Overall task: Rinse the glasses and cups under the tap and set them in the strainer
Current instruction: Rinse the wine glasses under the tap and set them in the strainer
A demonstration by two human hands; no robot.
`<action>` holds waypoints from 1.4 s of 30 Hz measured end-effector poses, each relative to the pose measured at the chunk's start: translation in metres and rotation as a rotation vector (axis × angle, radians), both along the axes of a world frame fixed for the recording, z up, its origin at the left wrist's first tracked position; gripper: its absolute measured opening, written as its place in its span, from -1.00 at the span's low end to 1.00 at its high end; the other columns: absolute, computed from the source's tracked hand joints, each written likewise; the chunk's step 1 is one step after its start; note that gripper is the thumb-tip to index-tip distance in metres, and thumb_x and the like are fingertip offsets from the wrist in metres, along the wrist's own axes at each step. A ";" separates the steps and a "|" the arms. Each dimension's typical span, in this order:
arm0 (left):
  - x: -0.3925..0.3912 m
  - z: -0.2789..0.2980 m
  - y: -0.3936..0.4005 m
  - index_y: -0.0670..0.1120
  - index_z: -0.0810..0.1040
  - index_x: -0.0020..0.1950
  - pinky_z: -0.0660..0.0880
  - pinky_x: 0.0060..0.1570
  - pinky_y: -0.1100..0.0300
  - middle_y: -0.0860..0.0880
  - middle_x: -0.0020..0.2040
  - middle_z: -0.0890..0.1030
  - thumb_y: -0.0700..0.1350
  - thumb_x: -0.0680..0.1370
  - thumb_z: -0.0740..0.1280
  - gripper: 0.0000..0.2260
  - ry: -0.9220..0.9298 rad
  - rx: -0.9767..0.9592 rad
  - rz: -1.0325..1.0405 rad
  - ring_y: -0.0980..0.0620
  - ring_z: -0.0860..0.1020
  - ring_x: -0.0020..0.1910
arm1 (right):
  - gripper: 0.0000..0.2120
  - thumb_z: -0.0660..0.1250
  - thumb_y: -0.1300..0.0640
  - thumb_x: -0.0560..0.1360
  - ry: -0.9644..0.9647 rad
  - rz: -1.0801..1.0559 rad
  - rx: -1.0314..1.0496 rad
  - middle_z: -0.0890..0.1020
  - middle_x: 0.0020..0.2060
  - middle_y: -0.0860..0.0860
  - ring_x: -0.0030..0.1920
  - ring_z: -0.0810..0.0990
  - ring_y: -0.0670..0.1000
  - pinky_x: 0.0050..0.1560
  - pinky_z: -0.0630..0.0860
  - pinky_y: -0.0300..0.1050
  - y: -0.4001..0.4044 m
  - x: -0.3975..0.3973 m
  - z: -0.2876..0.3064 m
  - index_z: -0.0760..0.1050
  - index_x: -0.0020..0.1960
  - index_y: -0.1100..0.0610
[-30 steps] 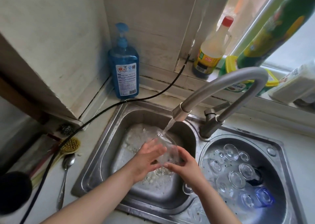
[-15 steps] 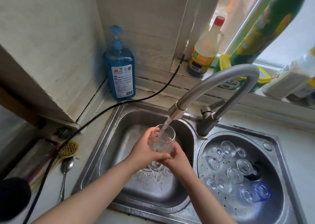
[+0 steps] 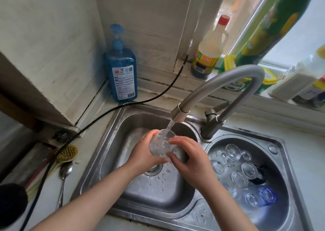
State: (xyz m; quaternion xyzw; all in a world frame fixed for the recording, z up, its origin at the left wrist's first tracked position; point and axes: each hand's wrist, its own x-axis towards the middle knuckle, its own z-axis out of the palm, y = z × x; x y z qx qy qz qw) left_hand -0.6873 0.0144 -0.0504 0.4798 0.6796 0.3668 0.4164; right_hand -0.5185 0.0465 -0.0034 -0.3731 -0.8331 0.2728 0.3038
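Both hands hold a clear drinking glass [image 3: 162,145] over the left sink basin [image 3: 123,125]: the left hand [image 3: 146,153] wraps its side, the right hand [image 3: 190,157] pinches rim and base. Water from the tap [image 3: 218,83] runs into it. Rinsed glasses [image 3: 240,173] lie upturned in the round strainer basin [image 3: 281,160]. The blue soap pump bottle [image 3: 121,67] has a label too blurred to read.
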 end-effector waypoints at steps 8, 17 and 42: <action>0.000 0.008 0.002 0.02 0.33 0.42 0.34 0.20 0.24 0.06 0.38 0.39 -0.07 0.23 0.61 -0.18 0.239 -0.010 -0.067 0.05 0.39 0.31 | -0.61 0.29 0.22 0.46 -0.730 0.312 -0.023 0.56 0.23 -0.05 0.26 0.47 0.03 0.18 0.35 -0.10 0.024 -0.020 0.005 0.52 0.27 0.02; -0.004 0.000 0.003 -0.01 0.37 0.40 0.35 0.25 0.21 0.04 0.33 0.40 -0.14 0.19 0.59 -0.20 0.334 -0.009 -0.068 0.02 0.39 0.31 | -0.50 0.27 0.24 0.51 -1.209 0.548 -0.026 0.49 0.31 0.08 0.32 0.44 0.13 0.27 0.37 -0.02 0.048 -0.047 -0.009 0.34 0.43 0.05; -0.014 -0.007 0.002 -0.05 0.39 0.39 0.30 0.20 0.27 0.01 0.31 0.42 -0.14 0.20 0.60 -0.20 0.306 -0.003 -0.050 0.01 0.40 0.29 | -0.76 0.38 0.06 0.49 -0.710 0.531 0.026 0.65 0.10 -0.02 0.21 0.55 0.03 0.31 0.42 0.02 0.052 -0.014 -0.019 0.60 0.14 0.03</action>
